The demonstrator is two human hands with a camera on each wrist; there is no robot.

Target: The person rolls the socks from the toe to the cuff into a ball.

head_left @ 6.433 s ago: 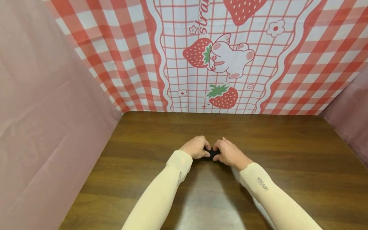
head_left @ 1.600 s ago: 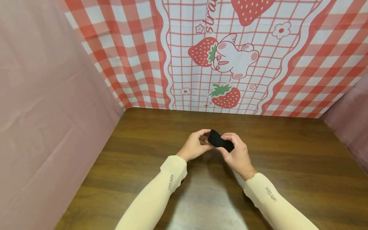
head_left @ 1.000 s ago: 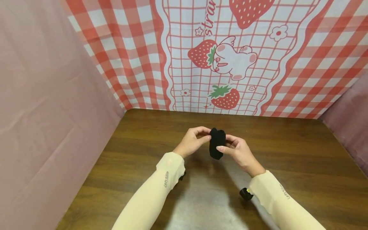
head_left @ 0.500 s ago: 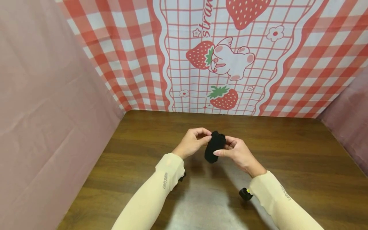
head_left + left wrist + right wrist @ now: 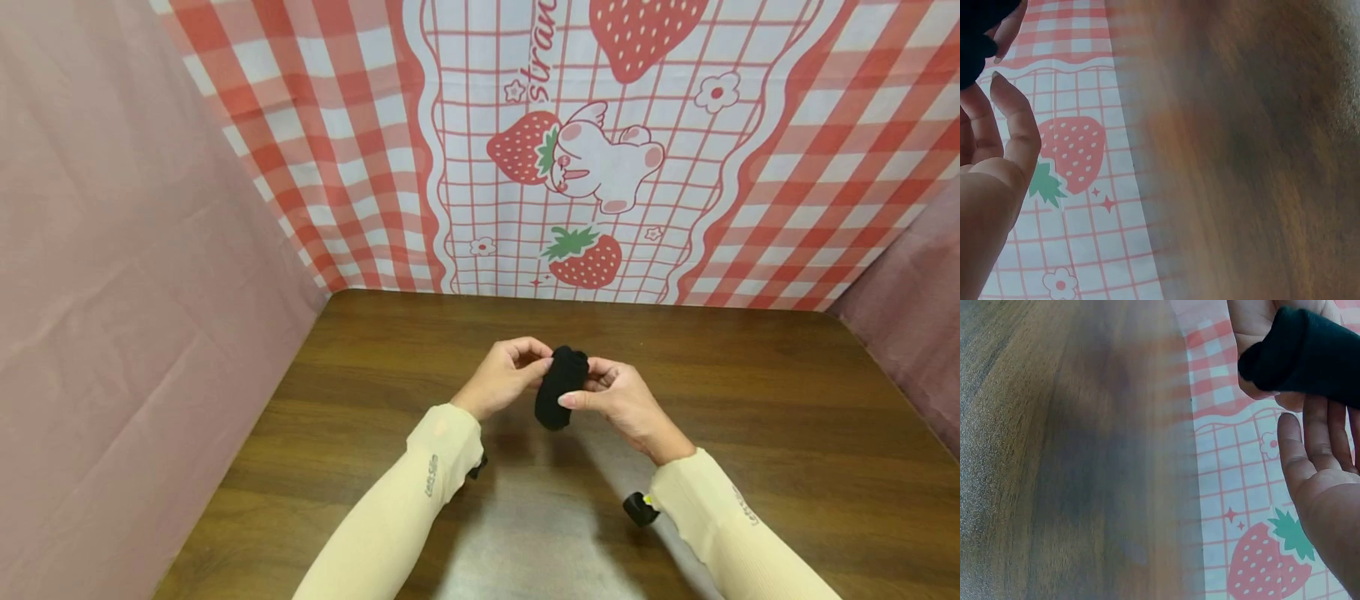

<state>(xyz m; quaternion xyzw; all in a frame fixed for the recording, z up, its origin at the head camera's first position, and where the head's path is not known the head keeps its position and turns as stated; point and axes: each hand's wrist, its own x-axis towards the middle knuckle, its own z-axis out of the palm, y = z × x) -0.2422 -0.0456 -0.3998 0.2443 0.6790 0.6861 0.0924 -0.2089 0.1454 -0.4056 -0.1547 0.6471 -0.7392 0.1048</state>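
Note:
A rolled black sock (image 5: pixel 558 396) is held up above the table between both hands, its long side roughly upright and leaning a little. My left hand (image 5: pixel 497 382) pinches its upper left edge between thumb and fingertips. On the other side, my right hand (image 5: pixel 633 410) grips it with the thumb across the front and the fingers behind. The right wrist view shows the sock (image 5: pixel 1316 353) as a soft roll with layered fabric at its end. Only a dark part of the sock (image 5: pixel 972 53) enters the left wrist view, at the top left corner.
The brown wooden table (image 5: pixel 360 367) ends at a red-and-white strawberry cloth (image 5: pixel 495 208) hanging behind it. Pink cloth (image 5: pixel 150 292) hangs at the left side and more at the right. A small black wrist camera (image 5: pixel 640 508) shows below the right sleeve.
Both hands have lifted the sock from the table, and it has turned from lying sideways to nearly upright. Over the last half second it has barely moved.

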